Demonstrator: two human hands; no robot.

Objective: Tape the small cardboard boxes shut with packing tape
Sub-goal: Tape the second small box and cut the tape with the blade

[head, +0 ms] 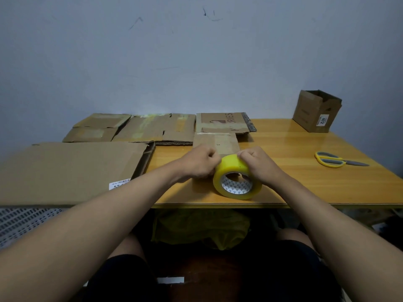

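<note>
I see the tape roll [237,177] standing on edge at the table's [294,182] near rim, my right hand [258,163] clenched over its top, my left hand [199,163] pinching at its left side, the flattened small box [218,143] just beyond it.

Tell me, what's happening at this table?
A person sits at a wooden table, gripping a yellow roll of tape with the right hand while the left hand picks at its edge. Flattened cardboard boxes lie behind, one open box stands at the far right, and scissors wait nearby.
</note>
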